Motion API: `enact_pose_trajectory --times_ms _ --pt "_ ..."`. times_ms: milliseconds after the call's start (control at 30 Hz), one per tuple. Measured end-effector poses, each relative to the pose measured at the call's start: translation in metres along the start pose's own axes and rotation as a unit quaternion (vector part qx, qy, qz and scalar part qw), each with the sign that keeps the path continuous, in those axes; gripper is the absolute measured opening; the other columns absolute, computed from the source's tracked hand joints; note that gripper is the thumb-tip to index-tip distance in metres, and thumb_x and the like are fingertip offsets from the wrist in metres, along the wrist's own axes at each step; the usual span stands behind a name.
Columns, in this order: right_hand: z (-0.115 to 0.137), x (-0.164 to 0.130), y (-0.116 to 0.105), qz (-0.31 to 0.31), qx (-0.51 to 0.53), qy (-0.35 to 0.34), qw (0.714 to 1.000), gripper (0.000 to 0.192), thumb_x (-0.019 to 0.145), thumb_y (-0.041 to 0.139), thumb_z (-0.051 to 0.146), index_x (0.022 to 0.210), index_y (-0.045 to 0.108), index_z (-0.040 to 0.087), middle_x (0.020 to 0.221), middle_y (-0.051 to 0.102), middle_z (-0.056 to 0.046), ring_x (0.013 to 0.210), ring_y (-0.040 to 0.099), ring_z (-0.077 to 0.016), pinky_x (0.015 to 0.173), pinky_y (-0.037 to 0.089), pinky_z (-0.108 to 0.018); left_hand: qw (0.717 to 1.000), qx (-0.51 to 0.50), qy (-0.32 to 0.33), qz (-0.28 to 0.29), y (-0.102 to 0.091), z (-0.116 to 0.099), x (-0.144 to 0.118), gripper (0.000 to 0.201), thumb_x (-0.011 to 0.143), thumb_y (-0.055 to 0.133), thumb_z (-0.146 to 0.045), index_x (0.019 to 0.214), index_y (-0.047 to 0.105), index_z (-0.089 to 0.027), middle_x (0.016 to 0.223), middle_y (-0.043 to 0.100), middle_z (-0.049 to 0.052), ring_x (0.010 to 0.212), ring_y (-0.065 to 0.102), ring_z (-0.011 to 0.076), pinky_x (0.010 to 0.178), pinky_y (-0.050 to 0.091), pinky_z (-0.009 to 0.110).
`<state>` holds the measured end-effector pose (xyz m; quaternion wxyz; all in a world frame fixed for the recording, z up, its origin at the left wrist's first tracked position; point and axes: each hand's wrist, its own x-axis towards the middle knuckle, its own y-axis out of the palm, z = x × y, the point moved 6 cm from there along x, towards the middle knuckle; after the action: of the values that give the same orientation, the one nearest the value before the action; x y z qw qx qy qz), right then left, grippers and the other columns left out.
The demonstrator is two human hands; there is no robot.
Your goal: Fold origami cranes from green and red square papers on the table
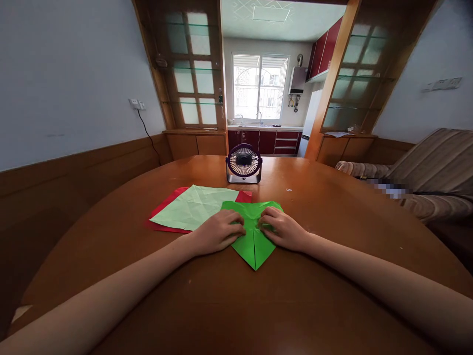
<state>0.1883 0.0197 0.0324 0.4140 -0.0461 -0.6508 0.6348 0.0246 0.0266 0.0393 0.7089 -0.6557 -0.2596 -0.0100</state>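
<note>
**Both hands press folded green paper flat**

Round wooden table [332,236] carries a folded green paper [254,246] near its middle. Left hand [218,231] and right hand [283,229] lie palm-down on it, fingers curled, seemingly pinning its flaps. Pale green sheet [192,207] overlaps red sheet [166,207] alongside; small fan [244,163] stands toward the far edge.

A bright green sheet of paper [254,241] is laid flat on the desk [332,207], folded into a pointed shape whose tip is directed toward the person. A centre crease is seen running from the tip up between the fingers [236,228] of both hands. The upper part of the sheet is pressed down under those fingers, while the pointed lower part is left uncovered just below them. Its far edge is shown slightly beyond the fingertips.
</note>
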Motion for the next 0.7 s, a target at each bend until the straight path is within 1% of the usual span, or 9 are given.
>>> enact_pose_trajectory --times_ms 67,133,267,333,400,467,567,633,700 --pt "0.005 -0.002 0.001 0.020 0.003 -0.041 0.999 0.021 0.092 0.044 0.018 0.097 0.064 0.016 0.091 0.060 -0.011 0.086 0.057 -0.0213 0.077 0.050 -0.036 0.999 -0.022 0.021 0.013 -0.001 -0.005 -0.003 0.026 0.096 0.043 -0.024 0.107 0.066 -0.021 0.104 0.064 0.009 0.095 0.059 0.0208 0.085 0.047 0.035" --pt "0.006 -0.004 0.000 0.032 0.014 -0.061 0.998 0.024 0.093 0.043 0.017 0.100 0.066 0.016 0.092 0.062 -0.011 0.086 0.057 -0.0212 0.076 0.050 -0.036 0.999 -0.046 0.020 0.019 -0.002 -0.005 -0.005 0.027 0.094 0.050 -0.032 0.113 0.065 -0.021 0.107 0.064 0.009 0.095 0.060 0.0214 0.085 0.047 0.034" --pt "0.002 -0.013 -0.003 0.047 0.045 -0.075 0.995 0.029 0.092 0.045 0.017 0.111 0.067 0.018 0.101 0.062 -0.012 0.094 0.057 -0.0215 0.082 0.050 -0.038 0.996 -0.084 0.026 0.024 -0.005 -0.002 -0.009 0.050 0.080 0.067 -0.052 0.120 0.063 -0.024 0.116 0.063 0.010 0.104 0.060 0.0247 0.091 0.047 0.038" --pt "-0.001 -0.017 -0.005 0.052 0.057 -0.074 0.994 0.030 0.092 0.046 0.017 0.113 0.067 0.018 0.103 0.062 -0.012 0.096 0.058 -0.0215 0.084 0.050 -0.039 0.996 -0.077 0.033 0.020 -0.006 -0.001 -0.010 0.052 0.079 0.067 -0.054 0.120 0.064 -0.023 0.116 0.065 0.010 0.103 0.061 0.0245 0.090 0.047 0.038" --pt "-0.005 -0.020 -0.008 0.051 0.069 -0.069 0.994 0.029 0.092 0.048 0.017 0.112 0.067 0.019 0.103 0.062 -0.012 0.095 0.058 -0.0210 0.084 0.050 -0.039 0.997 -0.046 0.053 0.015 -0.006 -0.003 -0.011 0.048 0.083 0.063 -0.053 0.118 0.065 -0.021 0.114 0.067 0.011 0.099 0.063 0.0243 0.086 0.049 0.037" --pt "-0.008 -0.022 -0.010 0.045 0.086 -0.063 0.993 0.027 0.091 0.049 0.017 0.109 0.069 0.019 0.101 0.063 -0.011 0.093 0.059 -0.0201 0.084 0.051 -0.038 0.996 0.000 0.089 0.014 -0.004 -0.006 -0.011 0.043 0.088 0.058 -0.050 0.117 0.064 -0.019 0.111 0.069 0.012 0.094 0.065 0.0241 0.081 0.050 0.036" --pt "-0.012 -0.024 -0.013 0.040 0.111 -0.058 0.991 0.024 0.091 0.051 0.017 0.107 0.069 0.019 0.100 0.064 -0.010 0.092 0.059 -0.0192 0.085 0.050 -0.037 0.990 0.052 0.132 0.008 -0.003 -0.011 -0.013 0.032 0.095 0.049 -0.035 0.118 0.062 -0.017 0.110 0.070 0.011 0.090 0.066 0.0230 0.076 0.051 0.035" --pt "-0.014 -0.025 -0.014 0.042 0.113 -0.052 0.991 0.024 0.092 0.052 0.020 0.109 0.069 0.019 0.101 0.063 -0.010 0.093 0.059 -0.0193 0.085 0.050 -0.038 0.989 0.064 0.136 0.002 -0.003 -0.011 -0.014 0.029 0.095 0.043 -0.025 0.117 0.061 -0.017 0.107 0.071 0.011 0.089 0.066 0.0215 0.075 0.051 0.034" --pt "-0.016 -0.028 -0.015 0.045 0.110 -0.043 0.992 0.024 0.093 0.051 0.023 0.110 0.068 0.020 0.102 0.062 -0.011 0.093 0.059 -0.0195 0.084 0.051 -0.038 0.989 0.070 0.129 -0.001 -0.004 -0.009 -0.015 0.029 0.095 0.040 -0.021 0.114 0.062 -0.017 0.102 0.071 0.010 0.085 0.065 0.0203 0.073 0.050 0.033"
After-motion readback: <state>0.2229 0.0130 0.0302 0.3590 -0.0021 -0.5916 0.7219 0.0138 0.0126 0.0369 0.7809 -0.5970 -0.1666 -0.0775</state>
